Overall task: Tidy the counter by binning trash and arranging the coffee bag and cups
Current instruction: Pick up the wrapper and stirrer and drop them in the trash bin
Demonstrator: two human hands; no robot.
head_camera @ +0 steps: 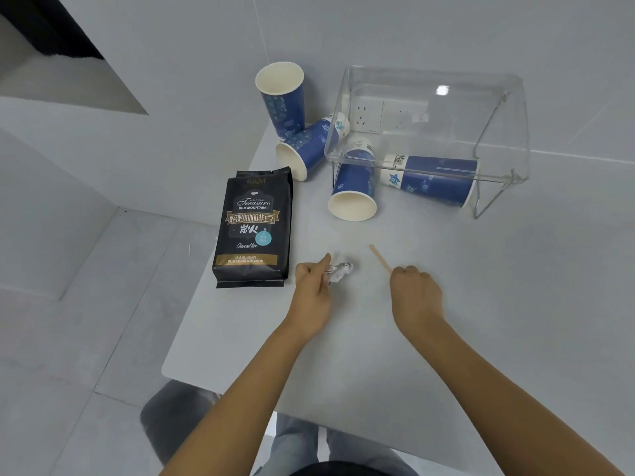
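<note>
A black coffee bag (253,230) lies flat near the counter's left edge. Several blue paper cups sit at the back: one upright (282,97), one on its side (304,149), one tipped with its mouth toward me (354,187), one lying under the clear box (431,178). My left hand (311,283) is shut on a crumpled clear wrapper (340,271) just right of the bag. My right hand (414,290) is shut on the near end of a wooden stir stick (379,258), which points up and left.
A clear acrylic box (429,132) with a wire frame stands at the back right against the wall, over a power socket (369,116). The white counter (343,355) ends at a rounded corner at the lower left; tiled floor lies beyond.
</note>
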